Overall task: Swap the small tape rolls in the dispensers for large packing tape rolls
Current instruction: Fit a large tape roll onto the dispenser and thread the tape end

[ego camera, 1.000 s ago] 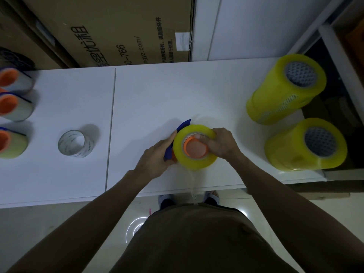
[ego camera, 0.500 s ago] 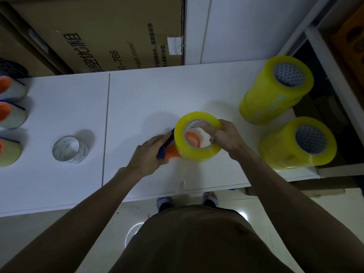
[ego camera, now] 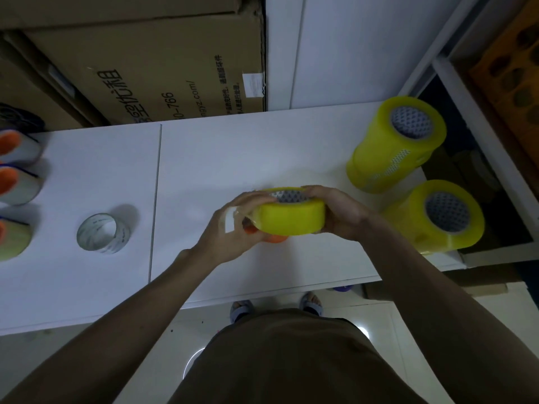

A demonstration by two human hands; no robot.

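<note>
Centre of frame: a large yellow packing tape roll [ego camera: 291,218] is held above the white table [ego camera: 204,158], turned so its broad yellow band faces the viewer and the patterned grey core shows at its top edge. Right hand [ego camera: 338,212] grips the roll from the right, fingers curled over the top rim and into the core. Left hand [ego camera: 230,228] grips from the left, fingers wrapped round the left side of the roll and the dispenser beneath it. A loose end of clear tape with a whitish tab [ego camera: 230,223] lies across the back of the left hand's fingers. Only an orange part of the dispenser [ego camera: 275,238] shows, just under the roll's lower edge; whether the roll is fully seated on it cannot be told.

Right of frame: two stacks of large yellow tape rolls stand on the table, one at upper right [ego camera: 393,147], one at lower right [ego camera: 437,217] close to the table's edge. The held roll is near the lower stack but apart from it.

Left of centre: one small clear tape roll [ego camera: 100,233] lies alone on the table, core opening facing up.

Far left edge: three dispensers with orange hubs [ego camera: 14,185], partly cut off by the frame.

Upper left: a brown cardboard box [ego camera: 145,68] with printed text stands behind the table.
</note>
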